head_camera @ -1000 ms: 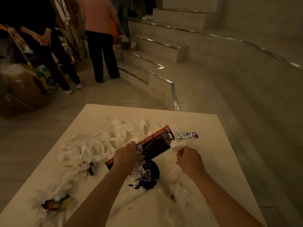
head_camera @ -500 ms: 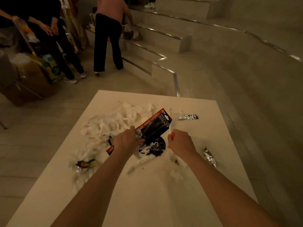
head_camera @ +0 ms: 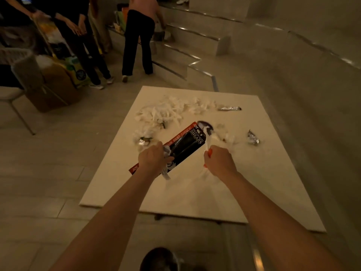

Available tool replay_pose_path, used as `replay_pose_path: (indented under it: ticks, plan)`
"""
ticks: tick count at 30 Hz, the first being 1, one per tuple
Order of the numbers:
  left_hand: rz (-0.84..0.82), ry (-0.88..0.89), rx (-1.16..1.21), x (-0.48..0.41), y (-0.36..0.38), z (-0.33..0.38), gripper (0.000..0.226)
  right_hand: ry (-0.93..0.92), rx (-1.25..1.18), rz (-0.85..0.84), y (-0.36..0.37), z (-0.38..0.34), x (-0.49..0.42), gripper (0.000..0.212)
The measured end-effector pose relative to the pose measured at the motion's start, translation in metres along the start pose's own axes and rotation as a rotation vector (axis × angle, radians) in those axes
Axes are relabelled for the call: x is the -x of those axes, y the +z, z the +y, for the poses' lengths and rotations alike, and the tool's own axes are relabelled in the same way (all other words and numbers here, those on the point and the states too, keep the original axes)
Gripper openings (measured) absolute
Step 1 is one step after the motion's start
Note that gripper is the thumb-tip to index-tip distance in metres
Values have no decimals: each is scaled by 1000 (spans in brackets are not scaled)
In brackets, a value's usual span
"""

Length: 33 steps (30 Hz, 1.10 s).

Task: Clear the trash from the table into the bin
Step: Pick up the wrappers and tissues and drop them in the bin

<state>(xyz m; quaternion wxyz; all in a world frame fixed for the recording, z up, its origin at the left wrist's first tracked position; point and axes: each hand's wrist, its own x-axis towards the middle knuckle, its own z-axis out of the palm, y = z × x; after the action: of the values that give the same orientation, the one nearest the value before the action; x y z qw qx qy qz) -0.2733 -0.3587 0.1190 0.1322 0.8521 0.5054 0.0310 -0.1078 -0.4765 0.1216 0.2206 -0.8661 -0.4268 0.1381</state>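
Observation:
My left hand (head_camera: 153, 158) is closed on a black-and-red shears package (head_camera: 184, 142) together with crumpled white tissue, held above the white table (head_camera: 195, 196). My right hand (head_camera: 219, 161) grips white tissue and a small orange item. A heap of white tissue (head_camera: 168, 112) lies on the far half of the table. Two foil wrappers lie there too, one at the far edge (head_camera: 229, 108) and one at the right (head_camera: 253, 138). A round dark bin (head_camera: 162, 259) shows at the bottom edge, below my arms.
Several people stand at the far left by steps (head_camera: 187, 53). A cardboard box (head_camera: 52, 89) with bags and a chair (head_camera: 11, 94) stand on the floor to the left. Tiled floor surrounds the low table.
Both hands have lifted their trash and pulled back toward me. The view has drawn away from the table, so its near edge and the bin below have come into sight.

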Motion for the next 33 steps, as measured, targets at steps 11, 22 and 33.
replay_pose_path:
  ticks: [11,22,33]
  plan:
    - [0,-68,112,165,42,-94,45,-73,-5,-136,78,-31,149,25]
    - [146,-301,326,285,172,-147,40,-128,-140,-266,204,20,244,31]
    - [242,-344,406,287,336,-206,40,73,-178,-354,411,111,240,21]
